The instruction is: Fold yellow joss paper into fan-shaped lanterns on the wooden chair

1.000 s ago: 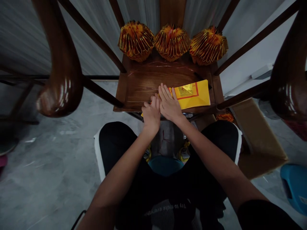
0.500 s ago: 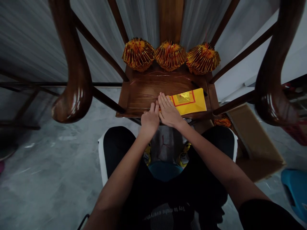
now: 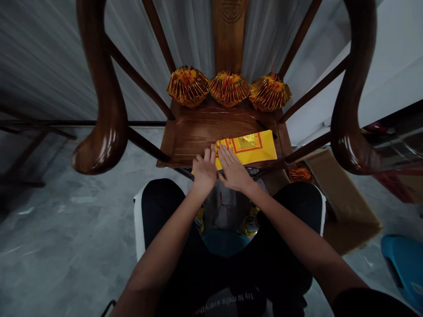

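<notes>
Yellow paper [image 3: 267, 147] with a red-framed gold patch lies slantwise on the wooden chair seat [image 3: 193, 127]. My right hand [image 3: 233, 169] rests flat on its left part, fingers stretched out and side by side. Close beside it, my left hand [image 3: 205, 167] is on the paper's left end near the seat's front edge, its fingers bent; a bit of yellow shows to the left of it. Whether the left fingers pinch the paper is hard to tell. A dark thin object lies behind the paper's right end.
Three pleated gold-and-orange paper bundles [image 3: 228, 89] stand in a row at the seat's back. Curved armrests [image 3: 105, 145] rise on both sides. An open cardboard box [image 3: 350, 198] is on the floor at right, near a blue stool [image 3: 405, 264].
Both hands have shifted slightly toward me relative to the seat. More of the paper's left part now shows between and beyond the fingers. The camera view has moved a little.
</notes>
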Tool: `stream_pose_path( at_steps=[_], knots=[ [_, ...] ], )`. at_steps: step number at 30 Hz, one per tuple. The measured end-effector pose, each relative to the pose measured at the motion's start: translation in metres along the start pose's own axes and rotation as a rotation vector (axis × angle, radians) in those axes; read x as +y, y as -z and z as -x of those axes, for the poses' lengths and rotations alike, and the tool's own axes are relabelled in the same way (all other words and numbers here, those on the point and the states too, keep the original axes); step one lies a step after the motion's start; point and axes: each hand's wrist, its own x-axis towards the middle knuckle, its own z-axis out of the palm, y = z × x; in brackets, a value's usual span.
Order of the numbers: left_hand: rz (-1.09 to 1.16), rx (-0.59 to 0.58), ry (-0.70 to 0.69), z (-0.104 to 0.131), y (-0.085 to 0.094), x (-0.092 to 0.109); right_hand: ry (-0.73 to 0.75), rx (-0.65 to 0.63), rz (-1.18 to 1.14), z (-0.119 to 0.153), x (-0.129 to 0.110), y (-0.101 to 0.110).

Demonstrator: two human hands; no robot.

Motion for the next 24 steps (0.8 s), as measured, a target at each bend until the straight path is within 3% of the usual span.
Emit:
stream_pose_path(
  at_steps=[3,7,9,13,18,22,24],
  knots=[
    [0.042,0.059,-0.166,0.001,0.008,-0.007,-0.004,0.007,-0.001,0.000,-0.001,-0.002],
    [0.349,0.132,-0.482,-0.016,0.016,-0.006,-0.043,-0.041,0.038,-0.002,-0.004,0.000],
    [0.469,0.116,-0.506,-0.030,0.013,0.000,-0.063,-0.075,0.060,-0.003,-0.007,0.002],
    [0.409,0.131,-0.485,-0.048,-0.004,0.009,-0.066,-0.068,0.040,-0.003,-0.009,0.003],
    [0.374,0.215,-0.484,-0.050,-0.014,0.004,-0.010,0.213,-0.118,0.012,0.018,0.025],
    [0.295,0.240,-0.514,-0.051,-0.016,0.001,-0.256,0.534,0.074,0.026,0.064,0.060],
    [0.286,0.236,-0.526,-0.051,-0.017,0.001,-0.365,0.563,0.191,0.028,0.083,0.071]
  ],
)
